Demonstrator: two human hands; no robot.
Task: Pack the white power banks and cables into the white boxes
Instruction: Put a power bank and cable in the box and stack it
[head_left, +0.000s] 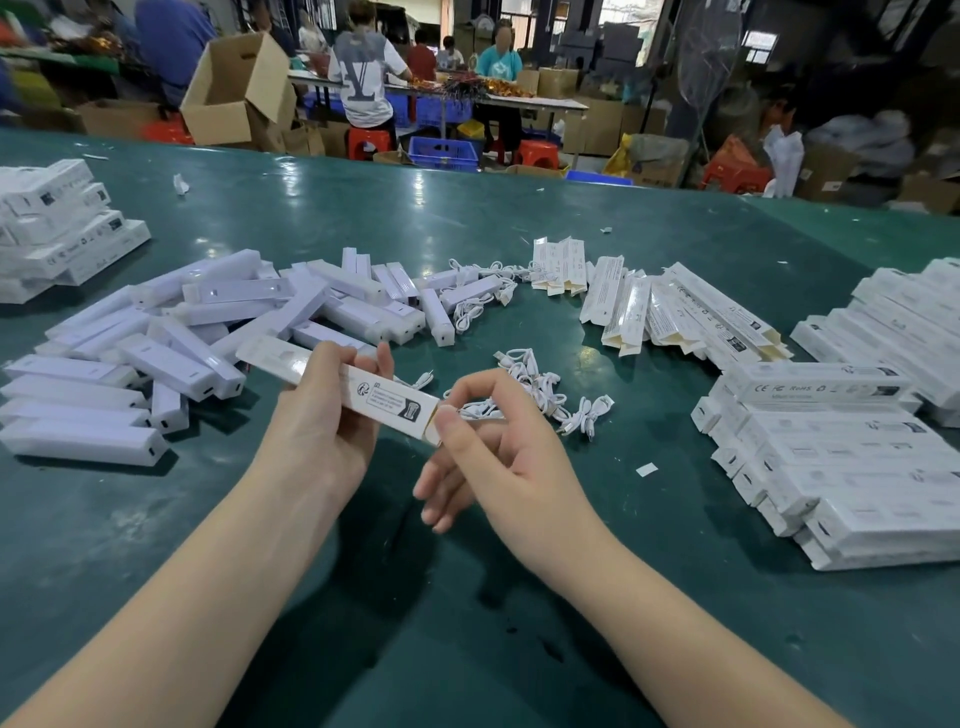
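My left hand (322, 421) grips a long white box (384, 400) around its middle, holding it slanted above the green table (467, 234). My right hand (488, 447) pinches a coiled white cable (480, 410) between thumb and forefinger at the box's open right end. A heap of white power banks (218, 322) lies to the left. More loose white cables (545, 384) lie just beyond my right hand, and another bunch of cables (483, 296) sits farther back.
Flat empty white boxes (670, 312) fan out at centre right. Filled white boxes are stacked at the right (841, 467) and far left (57, 223). Several people work at tables behind, among cardboard cartons (234, 88) and blue crates (441, 150).
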